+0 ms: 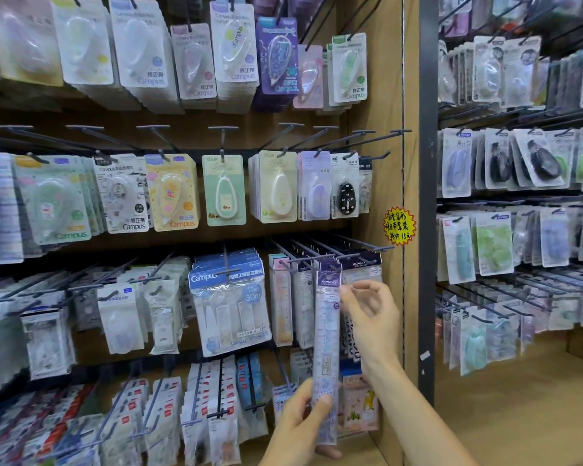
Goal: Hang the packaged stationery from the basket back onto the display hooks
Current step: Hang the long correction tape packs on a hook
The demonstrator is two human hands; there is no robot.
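A long narrow purple packaged ruler (327, 344) hangs upright in front of the display, its top at a black hook (320, 258) in the third row. My right hand (367, 314) pinches the package's upper edge between thumb and fingers. My left hand (300, 425) grips its lower end from the left, thumb across the front. The basket is out of view.
Rows of black pegboard hooks carry correction-tape packs (175, 193) and a blue Campus refill pack (229, 297). A wooden side panel (384, 163) with a yellow price star (399, 226) and a dark post (428, 196) stand right of the ruler. More packs hang at right.
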